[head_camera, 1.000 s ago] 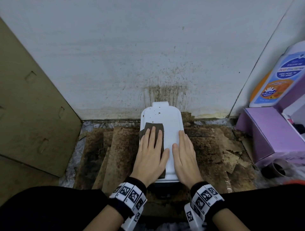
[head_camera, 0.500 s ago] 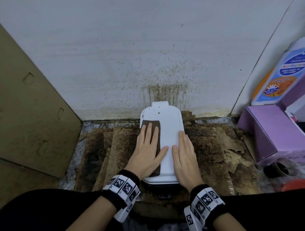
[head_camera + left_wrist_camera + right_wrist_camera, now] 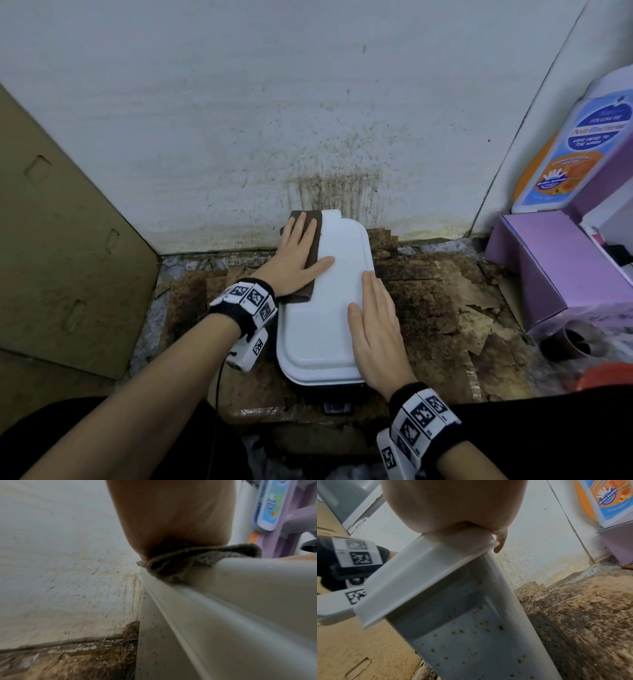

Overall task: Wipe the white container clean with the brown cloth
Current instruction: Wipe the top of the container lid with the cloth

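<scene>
The white container lies lengthwise on the stained floor, its far end against the wall. On its far left corner lies the brown cloth, pressed flat under my left hand with straight fingers. The left wrist view shows the cloth bunched over the container's edge beneath the palm. My right hand rests flat along the container's right edge, fingers straight. In the right wrist view the container's side wall is dotted with brown specks, and a fingertip hangs over the rim.
A splattered white wall stands right behind the container. Brown cardboard leans at the left. At the right sit a purple box, a wash bottle and a dark cup. Torn stained cardboard covers the floor.
My left hand has slid the cloth forward along the container's left side to its far corner by the wall. The right hand has stayed flat on the right edge.
</scene>
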The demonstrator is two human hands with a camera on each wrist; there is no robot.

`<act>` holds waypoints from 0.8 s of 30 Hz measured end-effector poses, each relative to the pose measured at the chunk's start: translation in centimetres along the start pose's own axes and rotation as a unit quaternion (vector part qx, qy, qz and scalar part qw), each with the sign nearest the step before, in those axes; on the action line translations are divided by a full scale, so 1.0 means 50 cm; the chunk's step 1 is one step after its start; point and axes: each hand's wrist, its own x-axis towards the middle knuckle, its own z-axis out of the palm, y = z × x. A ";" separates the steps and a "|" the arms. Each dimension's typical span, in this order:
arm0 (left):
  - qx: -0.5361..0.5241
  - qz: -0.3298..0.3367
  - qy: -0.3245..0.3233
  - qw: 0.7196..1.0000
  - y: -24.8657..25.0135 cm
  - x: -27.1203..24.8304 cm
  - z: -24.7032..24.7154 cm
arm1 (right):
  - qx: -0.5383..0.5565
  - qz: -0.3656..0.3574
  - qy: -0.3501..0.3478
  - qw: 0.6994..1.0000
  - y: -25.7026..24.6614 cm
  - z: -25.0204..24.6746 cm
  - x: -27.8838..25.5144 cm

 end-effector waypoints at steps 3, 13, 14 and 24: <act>-0.012 -0.008 0.010 1.000 -0.003 0.013 -0.005 | -0.002 -0.002 0.001 1.000 0.001 0.001 0.000; -0.044 -0.013 0.058 0.997 0.002 -0.024 0.020 | 0.000 -0.010 0.009 1.000 0.003 0.003 -0.006; -0.050 -0.010 0.062 0.997 0.003 -0.035 0.028 | 0.001 -0.010 0.009 1.000 0.003 0.003 -0.007; -0.041 0.023 0.054 0.997 0.019 -0.182 0.097 | -0.003 -0.028 0.021 0.999 0.015 0.012 -0.007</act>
